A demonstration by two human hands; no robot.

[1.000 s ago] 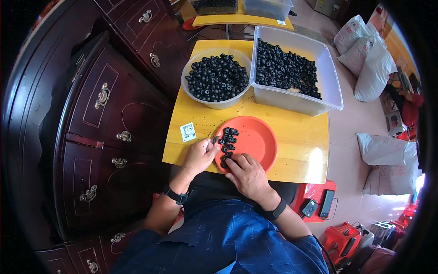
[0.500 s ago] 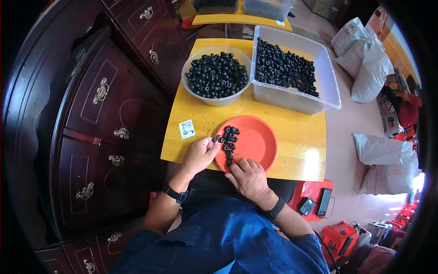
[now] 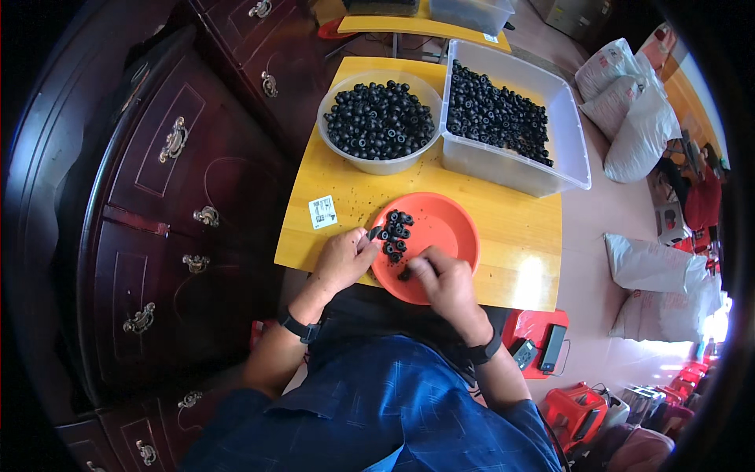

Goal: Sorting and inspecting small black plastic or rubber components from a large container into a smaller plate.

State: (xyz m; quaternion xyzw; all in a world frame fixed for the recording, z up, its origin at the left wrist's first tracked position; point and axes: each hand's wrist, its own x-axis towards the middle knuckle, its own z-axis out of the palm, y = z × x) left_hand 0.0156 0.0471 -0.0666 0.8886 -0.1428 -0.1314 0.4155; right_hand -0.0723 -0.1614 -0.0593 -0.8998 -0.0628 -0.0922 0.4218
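Observation:
An orange-red round plate [image 3: 440, 224] sits near the front edge of the yellow table. A loose cluster of small black ring-shaped rubber parts [image 3: 395, 228] lies along its left side. My left hand [image 3: 340, 259] is at the plate's left rim, thumb and finger pinching a small dark flat piece [image 3: 373, 234] whose exact kind I cannot make out. My right hand [image 3: 448, 285] is over the plate's lower right, fingers curled and closed at a black ring-shaped part [image 3: 405, 274] close to the near rim; the fingers partly hide it.
Behind the plate stand a translucent round bowl [image 3: 434, 102] and a large clear bin [image 3: 515, 169], both holding many black parts. A white label [image 3: 322, 212] is stuck on the yellow table [image 3: 511, 236]. Dark wooden cabinets [image 3: 157, 212] line the left; white sacks [image 3: 641, 138] stand on the right floor.
My right hand has lifted and curled its fingers, shifting slightly right. A black part near the plate's lower edge is now at its fingertips. My left hand keeps its pinch, nearly still.

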